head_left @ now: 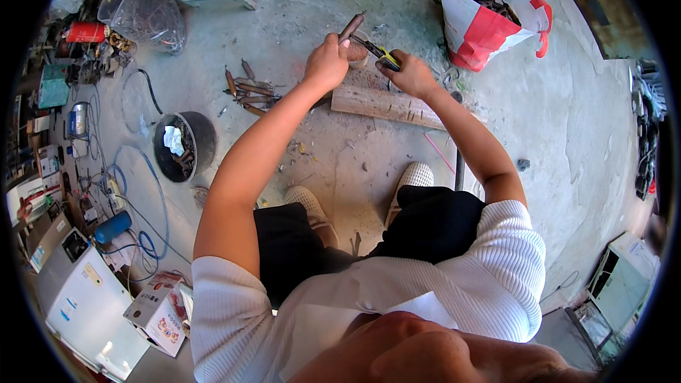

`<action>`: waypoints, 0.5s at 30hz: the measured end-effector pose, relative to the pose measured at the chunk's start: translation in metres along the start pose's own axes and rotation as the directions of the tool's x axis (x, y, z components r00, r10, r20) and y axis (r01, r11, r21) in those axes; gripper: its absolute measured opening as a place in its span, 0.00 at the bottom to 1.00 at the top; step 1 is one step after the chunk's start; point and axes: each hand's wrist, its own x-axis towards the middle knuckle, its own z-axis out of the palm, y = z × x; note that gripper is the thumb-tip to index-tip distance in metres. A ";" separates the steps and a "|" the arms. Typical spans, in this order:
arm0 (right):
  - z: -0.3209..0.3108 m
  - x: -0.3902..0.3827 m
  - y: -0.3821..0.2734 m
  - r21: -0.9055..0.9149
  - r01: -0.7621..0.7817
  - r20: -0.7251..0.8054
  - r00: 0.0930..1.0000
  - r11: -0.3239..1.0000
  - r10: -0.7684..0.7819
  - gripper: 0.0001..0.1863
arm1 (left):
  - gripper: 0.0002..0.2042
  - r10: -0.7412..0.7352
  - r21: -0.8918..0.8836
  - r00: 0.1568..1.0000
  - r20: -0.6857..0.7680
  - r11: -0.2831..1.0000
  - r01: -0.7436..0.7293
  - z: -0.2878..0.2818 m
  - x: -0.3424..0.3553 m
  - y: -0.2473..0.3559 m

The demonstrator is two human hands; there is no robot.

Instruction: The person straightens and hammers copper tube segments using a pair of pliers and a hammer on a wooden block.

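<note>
My left hand [328, 64] is closed around a brown, rod-shaped piece [352, 26] with a narrow tip at its far end. In my right hand [413, 75] is a pair of pliers [383, 55] with yellow-and-black handles. The jaws of the pliers reach left to the brown piece, near my left fingertips; whether they grip it I cannot tell. Beneath the tools is a small round container [360, 57] with reddish-brown contents, partly hidden. A wooden plank [383, 105] lies on the floor just nearer to me. Left of it, several similar brown pieces [254, 92] lie in a loose pile.
A dark bucket [206, 143] holding dark pieces and a white scrap stands left. A red-and-white bag [479, 46] full of dark pieces stands at the far right. Hoses [152, 234], boxes [159, 315] and clutter line the left side. My shoes [415, 174] are close to the plank.
</note>
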 end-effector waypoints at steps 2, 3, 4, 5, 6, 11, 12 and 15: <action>0.004 0.000 0.003 0.026 0.028 0.009 1.000 0.999 -0.029 0.23 | 0.20 -0.060 0.019 0.996 0.072 0.998 0.058 -0.003 0.001 0.001; 0.004 -0.002 0.001 0.050 0.026 0.016 1.000 0.998 -0.027 0.23 | 0.22 -0.033 -0.075 0.999 0.037 0.997 0.036 -0.001 0.001 -0.004; 0.005 -0.006 -0.001 0.073 0.024 0.022 0.999 0.997 -0.026 0.24 | 0.24 -0.010 -0.168 1.000 0.000 0.986 0.010 0.004 0.002 -0.013; 0.004 -0.008 -0.002 0.094 0.017 0.025 0.999 0.995 -0.020 0.24 | 0.27 0.014 -0.261 0.999 -0.036 0.965 -0.023 0.002 0.002 -0.012; 0.009 -0.006 0.004 0.173 -0.046 0.065 0.997 0.984 0.035 0.24 | 0.30 -0.026 -0.403 0.990 0.135 0.912 0.079 -0.001 0.003 -0.011; 0.020 -0.011 -0.005 0.548 -0.398 0.383 0.901 0.736 0.201 0.17 | 0.44 -0.110 -0.550 0.749 0.653 0.611 0.569 0.031 -0.017 -0.018; 0.019 -0.014 -0.008 0.549 -0.366 0.384 0.909 0.751 0.162 0.16 | 0.46 -0.043 -0.545 0.698 0.714 0.592 0.594 0.032 -0.022 -0.006; 0.017 -0.030 -0.037 0.595 -0.241 0.370 0.929 0.767 0.004 0.09 | 0.40 -0.024 -0.572 0.686 0.728 0.530 0.626 0.055 -0.025 0.003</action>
